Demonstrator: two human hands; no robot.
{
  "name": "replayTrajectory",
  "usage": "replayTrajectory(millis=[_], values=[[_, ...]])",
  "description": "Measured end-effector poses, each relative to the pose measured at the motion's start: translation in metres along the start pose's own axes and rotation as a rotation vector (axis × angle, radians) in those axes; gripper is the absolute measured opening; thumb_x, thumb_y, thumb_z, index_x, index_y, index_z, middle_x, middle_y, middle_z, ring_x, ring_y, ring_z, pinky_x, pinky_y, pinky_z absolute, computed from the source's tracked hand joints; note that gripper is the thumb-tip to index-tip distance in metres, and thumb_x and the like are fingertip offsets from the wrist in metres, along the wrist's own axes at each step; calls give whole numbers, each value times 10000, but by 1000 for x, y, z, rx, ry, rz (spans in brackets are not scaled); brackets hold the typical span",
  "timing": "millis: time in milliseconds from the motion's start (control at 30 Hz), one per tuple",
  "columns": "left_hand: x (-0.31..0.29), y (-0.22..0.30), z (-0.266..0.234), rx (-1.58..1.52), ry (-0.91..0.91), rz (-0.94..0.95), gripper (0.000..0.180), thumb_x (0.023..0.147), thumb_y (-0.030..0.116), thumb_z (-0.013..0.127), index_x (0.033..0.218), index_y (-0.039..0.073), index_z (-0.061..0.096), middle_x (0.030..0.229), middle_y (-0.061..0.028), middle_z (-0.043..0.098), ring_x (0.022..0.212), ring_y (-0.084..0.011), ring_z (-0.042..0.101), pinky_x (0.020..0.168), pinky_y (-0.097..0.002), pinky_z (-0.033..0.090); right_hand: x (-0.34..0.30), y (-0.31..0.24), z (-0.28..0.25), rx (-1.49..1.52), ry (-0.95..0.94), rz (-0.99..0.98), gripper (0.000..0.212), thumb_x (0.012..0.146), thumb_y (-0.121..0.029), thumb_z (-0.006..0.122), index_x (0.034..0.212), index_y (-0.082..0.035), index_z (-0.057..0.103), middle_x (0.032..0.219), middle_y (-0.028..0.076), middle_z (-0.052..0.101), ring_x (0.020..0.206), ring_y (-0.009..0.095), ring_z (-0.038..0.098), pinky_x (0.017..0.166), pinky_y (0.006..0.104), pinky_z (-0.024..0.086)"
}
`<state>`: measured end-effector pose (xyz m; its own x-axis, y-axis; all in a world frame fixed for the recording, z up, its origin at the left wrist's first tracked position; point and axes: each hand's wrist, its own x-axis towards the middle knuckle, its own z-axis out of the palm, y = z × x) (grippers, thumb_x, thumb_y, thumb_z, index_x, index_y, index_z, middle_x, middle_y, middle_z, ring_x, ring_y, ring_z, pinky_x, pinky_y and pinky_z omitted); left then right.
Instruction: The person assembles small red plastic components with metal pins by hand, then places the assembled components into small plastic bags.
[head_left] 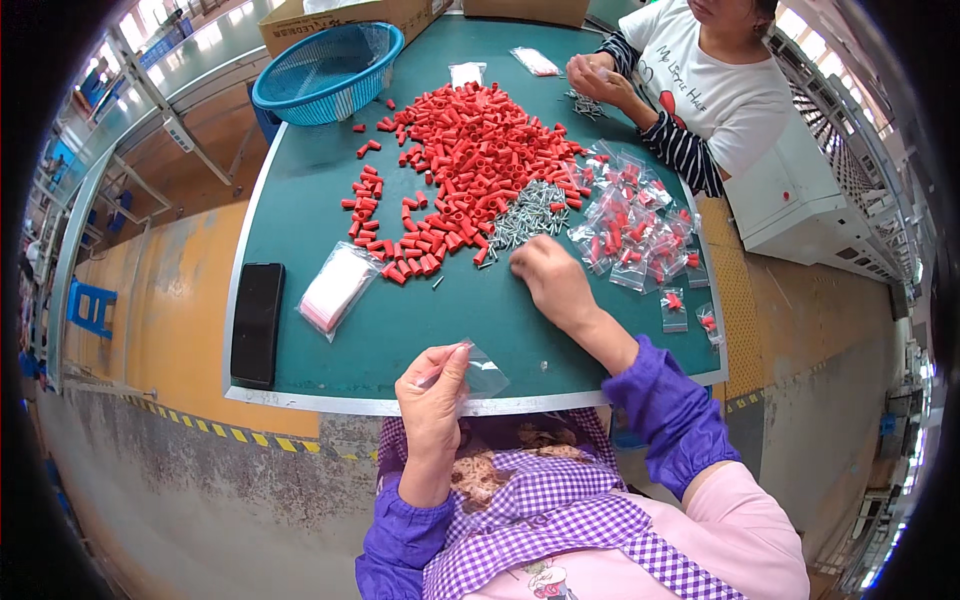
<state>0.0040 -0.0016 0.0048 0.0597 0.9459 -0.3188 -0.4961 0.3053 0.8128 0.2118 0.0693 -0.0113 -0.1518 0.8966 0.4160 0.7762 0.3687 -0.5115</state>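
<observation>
Nearer me than the screw pile, my left fingers pinched a clear bag. Just beside the pile's near edge, my right fingers curled, holding anything or not, I couldn't tell. Filled bags lay right of it.

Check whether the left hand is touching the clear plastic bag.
Touching: the head view shows the left hand pinching the clear plastic bag, which extends to its right.

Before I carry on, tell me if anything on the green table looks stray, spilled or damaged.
A lone screw lies apart from the screw pile, in front of the red heap, and a few red caps sit loose near the blue basket. They look like strays; I see no damage.
</observation>
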Motion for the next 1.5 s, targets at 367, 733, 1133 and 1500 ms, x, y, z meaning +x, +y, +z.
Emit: replayTrajectory(millis=[367, 733, 1133, 1500], values=[[4, -2, -8, 95, 38, 182, 69, 831, 66, 694, 805, 47, 634, 667, 55, 540, 535, -14, 420, 468, -165, 301, 30, 1, 9, -158, 10, -114, 119, 762, -54, 583, 872, -52, 630, 853, 111, 572, 843, 291, 589, 727, 378, 492], [5, 6, -7, 3, 27, 32, 100, 829, 91, 704, 830, 15, 639, 687, 12, 579, 523, -40, 464, 448, -176, 335, 61, -1, -9, -448, -337, -500, 96, 765, -42, 564, 848, -17, 604, 882, 105, 559, 899, 269, 559, 800, 347, 474], [7, -3, -12, 219, -14, 251, 90, 840, 74, 688, 860, -4, 645, 726, 21, 560, 615, -35, 444, 539, -177, 346, 57, 5, 2, -67, -281, 25, 105, 718, -90, 601, 779, -19, 650, 785, 159, 631, 785, 320, 627, 714, 407, 499], [12, -3, -4, 271, -22, 244, 122, 774, 33, 744, 777, 22, 623, 747, 40, 542, 629, -23, 435, 531, -175, 329, 30, -11, -2, 821, -136, 462, 147, 838, -130, 665, 896, 5, 663, 767, -30, 607, 682, 35, 521, 598, 197, 421]])
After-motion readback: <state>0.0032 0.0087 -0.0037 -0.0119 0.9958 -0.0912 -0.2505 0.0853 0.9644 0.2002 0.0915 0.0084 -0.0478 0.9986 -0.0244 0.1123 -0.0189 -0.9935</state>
